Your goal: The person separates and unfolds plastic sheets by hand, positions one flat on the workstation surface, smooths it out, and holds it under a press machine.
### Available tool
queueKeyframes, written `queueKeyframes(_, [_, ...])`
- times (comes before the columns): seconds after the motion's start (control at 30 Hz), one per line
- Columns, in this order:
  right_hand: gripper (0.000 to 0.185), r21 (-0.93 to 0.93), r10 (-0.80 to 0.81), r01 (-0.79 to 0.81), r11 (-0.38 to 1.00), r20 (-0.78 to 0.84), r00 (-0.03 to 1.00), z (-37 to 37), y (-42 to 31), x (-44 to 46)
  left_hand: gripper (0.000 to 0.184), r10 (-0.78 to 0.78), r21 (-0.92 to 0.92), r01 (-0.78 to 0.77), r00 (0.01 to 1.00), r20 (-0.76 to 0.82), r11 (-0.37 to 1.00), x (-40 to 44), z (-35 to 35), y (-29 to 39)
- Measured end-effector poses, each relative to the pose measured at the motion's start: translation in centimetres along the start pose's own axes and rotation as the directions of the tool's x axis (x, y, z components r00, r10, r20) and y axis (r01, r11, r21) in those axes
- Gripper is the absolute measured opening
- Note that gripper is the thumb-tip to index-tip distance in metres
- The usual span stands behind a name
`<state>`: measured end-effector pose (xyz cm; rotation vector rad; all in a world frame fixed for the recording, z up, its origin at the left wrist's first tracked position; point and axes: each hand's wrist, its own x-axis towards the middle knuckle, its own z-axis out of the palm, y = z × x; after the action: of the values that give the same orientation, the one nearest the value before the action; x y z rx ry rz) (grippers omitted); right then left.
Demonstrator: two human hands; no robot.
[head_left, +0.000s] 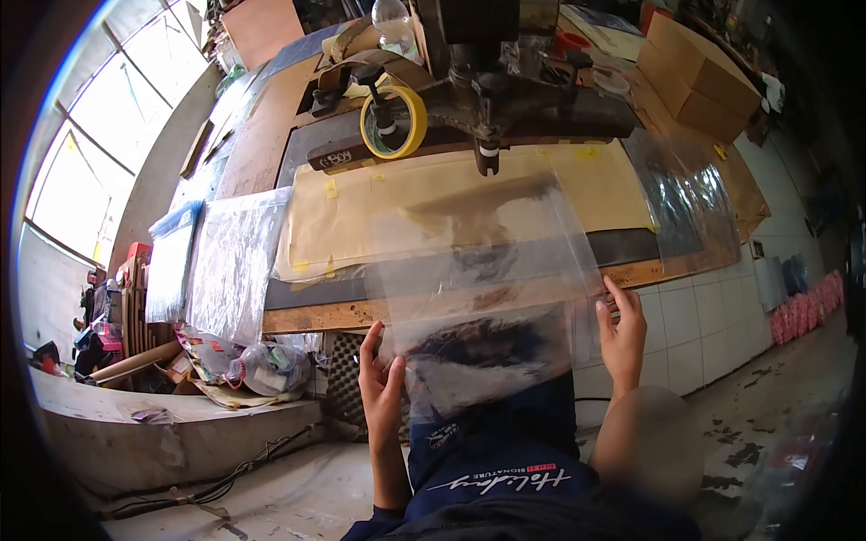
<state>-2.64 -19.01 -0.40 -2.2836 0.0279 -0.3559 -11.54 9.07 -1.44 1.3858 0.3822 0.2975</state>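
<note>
A large clear plastic sheet (487, 311), possibly a bag, spans the space in front of my body and overlaps the front of the table. My left hand (382, 383) grips its left edge, thumb and fingers on either side of the film. At the opposite edge, my right hand (622, 335) holds the film between thumb and fingers. Behind the sheet, a tan paper-like sheet (343, 221) with yellow tape bits lies on a dark board (298, 294). The film partly hides both.
A dark press-like machine (487, 86) overhangs the table, with a yellow tape roll (419, 122) hanging on it. Clear plastic bags (236, 261) drape over the left front edge; more clear plastic (695, 207) lies on the right. A cardboard box (695, 77) stands at back right.
</note>
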Motion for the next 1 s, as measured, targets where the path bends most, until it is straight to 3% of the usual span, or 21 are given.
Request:
queueKeyframes(0.27, [0.027,0.132,0.129,-0.132,0.982,0.035,0.991,-0.6,-1.1,1.0,0.057,0.004,-0.066,-0.002,1.0,0.024,0.998,-0.1,-0.3,-0.5])
queueKeyframes(0.37, [0.024,0.048,0.01,-0.008,0.999,-0.045,0.999,-0.4,-1.0,1.0,0.06,0.004,-0.107,-0.007,1.0,-0.027,0.994,-0.2,-0.3,-0.9])
queueKeyframes(0.67, [0.017,-0.032,0.193,-0.193,0.981,0.001,0.981,-0.3,-1.8,1.1,0.058,-0.012,-0.136,0.007,0.999,-0.04,0.991,-0.3,-0.3,-0.6])
queueKeyframes(0.77, [0.015,0.023,0.066,-0.066,0.998,-0.01,0.998,-0.3,-0.8,1.4,0.059,-0.007,-0.102,0.006,1.0,-0.009,0.995,-0.4,-0.1,-0.1])
queueKeyframes(0.83, [0.014,0.154,0.255,-0.272,0.95,0.118,0.96,-0.5,-1.2,1.4,0.057,-0.027,-0.097,0.019,0.996,-0.079,0.995,-0.4,0.9,0.5])
queueKeyframes(0.97, [0.013,0.283,0.285,-0.368,0.886,0.294,0.912,-1.7,-1.4,1.7,0.057,-0.035,-0.081,0.029,0.997,-0.071,0.996,-0.4,0.6,0.5])
queueKeyframes(1.0, [0.014,0.458,0.224,-0.395,0.796,0.382,0.897,-1.9,-1.2,1.8,0.058,-0.036,-0.064,0.033,0.998,-0.056,0.997,-0.4,0.2,0.3])
